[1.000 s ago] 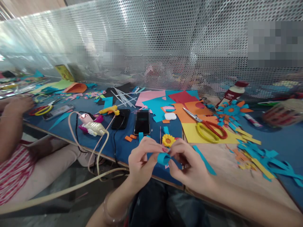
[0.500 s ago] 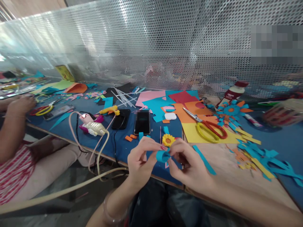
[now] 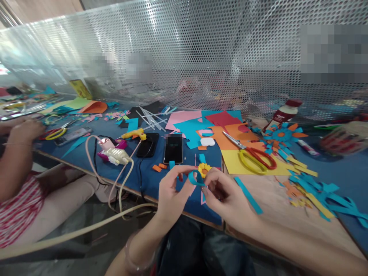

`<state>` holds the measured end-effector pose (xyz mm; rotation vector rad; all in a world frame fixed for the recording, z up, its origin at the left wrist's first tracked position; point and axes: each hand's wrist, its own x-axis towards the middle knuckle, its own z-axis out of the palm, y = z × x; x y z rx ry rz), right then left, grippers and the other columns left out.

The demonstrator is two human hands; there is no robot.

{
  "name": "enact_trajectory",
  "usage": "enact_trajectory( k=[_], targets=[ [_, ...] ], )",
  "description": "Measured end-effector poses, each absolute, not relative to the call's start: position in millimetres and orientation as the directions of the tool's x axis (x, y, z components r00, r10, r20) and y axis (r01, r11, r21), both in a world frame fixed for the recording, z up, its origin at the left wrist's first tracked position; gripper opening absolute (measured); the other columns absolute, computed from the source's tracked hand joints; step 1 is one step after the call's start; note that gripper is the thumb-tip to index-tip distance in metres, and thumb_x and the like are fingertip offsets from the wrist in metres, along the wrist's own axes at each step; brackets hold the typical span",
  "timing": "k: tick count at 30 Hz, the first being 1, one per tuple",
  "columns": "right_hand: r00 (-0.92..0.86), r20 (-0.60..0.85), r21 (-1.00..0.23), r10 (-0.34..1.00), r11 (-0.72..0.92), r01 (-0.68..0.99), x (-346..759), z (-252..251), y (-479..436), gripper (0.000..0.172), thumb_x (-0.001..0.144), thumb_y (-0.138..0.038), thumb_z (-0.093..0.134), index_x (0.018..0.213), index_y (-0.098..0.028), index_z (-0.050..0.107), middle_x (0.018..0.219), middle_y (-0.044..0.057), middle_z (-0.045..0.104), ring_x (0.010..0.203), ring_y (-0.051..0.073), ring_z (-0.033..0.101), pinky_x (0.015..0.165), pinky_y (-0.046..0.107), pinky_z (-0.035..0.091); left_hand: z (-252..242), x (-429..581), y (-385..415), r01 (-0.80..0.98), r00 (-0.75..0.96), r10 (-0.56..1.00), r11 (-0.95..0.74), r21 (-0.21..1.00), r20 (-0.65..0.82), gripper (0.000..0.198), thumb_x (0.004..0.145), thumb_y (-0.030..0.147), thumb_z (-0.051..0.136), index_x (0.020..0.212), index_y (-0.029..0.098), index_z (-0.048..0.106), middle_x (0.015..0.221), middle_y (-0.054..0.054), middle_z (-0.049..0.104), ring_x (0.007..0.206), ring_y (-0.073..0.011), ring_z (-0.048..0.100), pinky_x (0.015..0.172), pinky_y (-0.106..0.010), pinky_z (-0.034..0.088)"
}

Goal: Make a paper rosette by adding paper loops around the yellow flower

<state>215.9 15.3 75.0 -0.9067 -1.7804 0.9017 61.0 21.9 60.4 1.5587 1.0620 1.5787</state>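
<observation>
Both of my hands pinch a curled strip of teal paper (image 3: 196, 178) just above the table's near edge. My left hand (image 3: 171, 191) grips its left side with thumb and fingers. My right hand (image 3: 224, 195) pinches the right end. Just behind the strip a small yellow paper flower (image 3: 204, 169) with an orange middle lies on the blue mat.
Yellow-and-red scissors (image 3: 253, 157) lie on yellow and orange sheets. Two phones (image 3: 173, 148), a white earbud case (image 3: 207, 141), a glue gun (image 3: 133, 134), a pink device with a cream cable (image 3: 113, 153) and a glue bottle (image 3: 283, 113) sit around. Another person's arm (image 3: 17, 153) works at left.
The teal strip has been raised slightly and curled into a tighter loop between my fingers. My left fingers opened up around it. The camera shifted a little.
</observation>
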Motion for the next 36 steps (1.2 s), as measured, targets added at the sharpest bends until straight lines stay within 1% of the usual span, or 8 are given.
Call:
enact_trajectory(
  k=[5,15,18,22,25,28,33,36],
  targets=[
    [-0.307,0.321,-0.914,0.896,0.378,0.15,214.7,72.2,16.6,0.006,0.086,-0.02,0.052,0.082,-0.022,0.047,0.068,-0.004,0.041,0.056,0.01,0.041,0.048,0.023,0.034,61.4,57.9,24.7,0.154,-0.05,0.912,-0.396,0.905,0.407,0.011,0.085,0.026,0.062,0.09,0.021,0.069,0.085,-0.003,0.069,0.079,-0.0172,0.06,0.072,-0.026,0.046],
    [-0.337,0.213,-0.961,0.917,0.259,0.095,216.9,75.8,17.5,0.005,0.086,-0.024,0.053,0.084,-0.021,0.049,0.069,-0.004,0.042,0.061,0.01,0.042,0.054,0.023,0.036,60.9,56.4,27.9,0.168,-0.046,0.933,-0.344,0.924,0.356,0.01,0.084,0.023,0.061,0.088,0.02,0.07,0.081,-0.002,0.068,0.074,-0.016,0.059,0.067,-0.025,0.046],
    [-0.349,0.163,-0.977,0.923,0.2,0.071,219.1,77.5,19.0,0.003,0.084,-0.024,0.051,0.084,-0.021,0.052,0.071,-0.003,0.046,0.062,0.011,0.045,0.054,0.024,0.036,62.3,55.5,28.0,0.225,-0.055,0.919,-0.37,0.901,0.391,0.012,0.083,0.019,0.061,0.089,0.02,0.071,0.083,-0.002,0.069,0.073,-0.0158,0.058,0.068,-0.025,0.045],
    [-0.333,0.129,-0.986,0.934,0.158,0.061,219.1,77.7,21.8,0.007,0.082,-0.024,0.049,0.08,-0.02,0.054,0.063,-0.004,0.042,0.053,0.01,0.038,0.046,0.023,0.027,63.9,54.0,26.6,0.329,-0.059,0.88,-0.429,0.841,0.472,0.017,0.081,0.014,0.059,0.091,0.021,0.071,0.085,-0.002,0.07,0.075,-0.0164,0.059,0.069,-0.025,0.045],
    [-0.32,0.124,-0.986,0.939,0.154,0.07,217.4,79.0,22.3,0.009,0.082,-0.027,0.051,0.079,-0.02,0.054,0.062,-0.004,0.041,0.052,0.009,0.037,0.045,0.022,0.026,65.0,54.1,25.9,0.366,-0.04,0.861,-0.46,0.809,0.507,0.019,0.081,0.011,0.059,0.092,0.021,0.07,0.086,-0.003,0.07,0.077,-0.0169,0.061,0.069,-0.026,0.046],
    [-0.313,0.109,-0.987,0.944,0.141,0.082,216.0,80.3,22.0,0.011,0.081,-0.03,0.052,0.077,-0.02,0.053,0.063,-0.004,0.042,0.053,0.009,0.038,0.046,0.022,0.029,65.1,55.1,26.1,0.392,-0.028,0.839,-0.491,0.778,0.544,0.018,0.08,0.011,0.059,0.091,0.021,0.07,0.086,-0.003,0.07,0.078,-0.0172,0.061,0.07,-0.026,0.047],
    [-0.302,0.051,-0.992,0.952,0.082,0.091,214.1,79.1,22.1,0.013,0.078,-0.032,0.057,0.075,-0.02,0.051,0.064,-0.004,0.044,0.058,0.011,0.044,0.05,0.022,0.039,63.8,56.0,27.3,0.432,-0.018,0.799,-0.536,0.726,0.601,0.015,0.082,0.013,0.058,0.09,0.021,0.069,0.085,-0.002,0.07,0.079,-0.0169,0.061,0.071,-0.027,0.047],
    [-0.287,0.047,-0.993,0.957,0.077,0.094,213.2,78.0,22.9,0.014,0.077,-0.032,0.058,0.074,-0.02,0.051,0.064,-0.004,0.044,0.057,0.011,0.044,0.05,0.023,0.04,63.9,56.1,27.6,0.438,-0.022,0.797,-0.535,0.723,0.603,0.017,0.081,0.011,0.058,0.09,0.021,0.069,0.084,-0.002,0.07,0.078,-0.0164,0.061,0.07,-0.026,0.047]
  ],
)
